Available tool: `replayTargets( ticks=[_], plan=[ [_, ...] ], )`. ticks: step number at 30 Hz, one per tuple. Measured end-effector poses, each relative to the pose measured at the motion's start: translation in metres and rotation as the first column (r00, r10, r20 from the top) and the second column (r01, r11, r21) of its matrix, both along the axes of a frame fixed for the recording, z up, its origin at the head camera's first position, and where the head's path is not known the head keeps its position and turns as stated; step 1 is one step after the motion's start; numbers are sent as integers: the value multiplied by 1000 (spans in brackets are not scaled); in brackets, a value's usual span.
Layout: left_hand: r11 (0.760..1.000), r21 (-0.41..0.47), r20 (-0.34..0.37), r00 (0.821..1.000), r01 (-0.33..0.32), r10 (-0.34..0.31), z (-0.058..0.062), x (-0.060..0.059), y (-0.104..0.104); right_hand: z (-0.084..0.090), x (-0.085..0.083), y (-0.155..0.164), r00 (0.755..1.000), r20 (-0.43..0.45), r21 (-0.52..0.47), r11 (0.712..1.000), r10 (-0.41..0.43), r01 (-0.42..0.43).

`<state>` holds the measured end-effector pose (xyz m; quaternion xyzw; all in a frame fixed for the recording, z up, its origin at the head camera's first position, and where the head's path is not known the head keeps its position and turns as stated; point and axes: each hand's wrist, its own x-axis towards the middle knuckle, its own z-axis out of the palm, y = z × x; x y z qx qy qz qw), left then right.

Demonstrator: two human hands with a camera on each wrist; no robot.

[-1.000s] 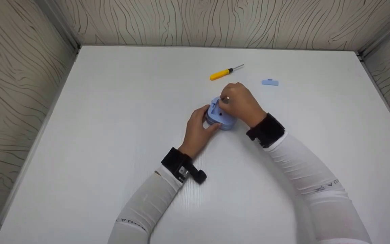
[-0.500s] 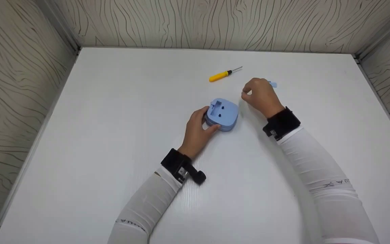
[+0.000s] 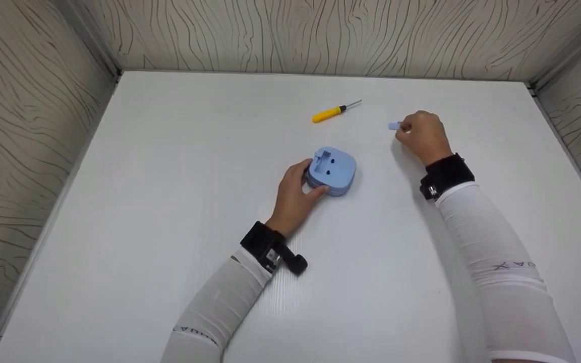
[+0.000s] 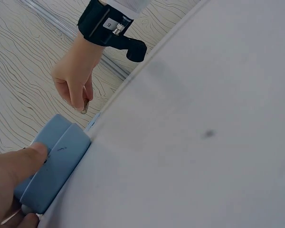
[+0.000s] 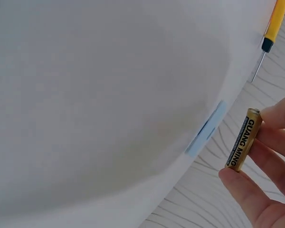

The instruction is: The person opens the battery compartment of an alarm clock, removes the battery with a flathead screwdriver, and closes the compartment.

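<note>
My left hand [image 3: 293, 194] grips a rounded light blue plastic case [image 3: 340, 171] at its left side, thumb on the near edge. An uncovered battery slot and two dark holes show on the case's upper face. My right hand [image 3: 424, 135] pinches a gold and black battery [image 5: 244, 139] between thumb and fingers, above the table to the right of the case. Just beyond the right fingers lies a small light blue battery cover [image 3: 394, 126], partly hidden by the hand in the head view and seen whole in the right wrist view.
A screwdriver [image 3: 332, 113] with a yellow handle lies beyond the case on the white table [image 3: 194, 151]. Wood-patterned panels [image 3: 310, 35] stand along the table's back and sides.
My right hand has left the case and moved right, beside the battery cover. The case's slot has come into view. My left hand has kept its place on the case.
</note>
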<state>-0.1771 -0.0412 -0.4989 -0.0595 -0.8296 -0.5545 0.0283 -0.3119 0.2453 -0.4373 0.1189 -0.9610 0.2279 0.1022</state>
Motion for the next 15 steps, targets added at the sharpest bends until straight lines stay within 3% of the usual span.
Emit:
replayTargets(
  ticks=[9, 15],
  plan=[
    [1000, 0, 1, 1000, -1, 1, -1, -1, 0, -1, -4, 34, 991, 69, -43, 992, -113, 116],
    [1000, 9, 6, 1000, 2, -2, 0, 0, 1, -5, -6, 52, 984, 69, -33, 986, -162, 164]
  ],
)
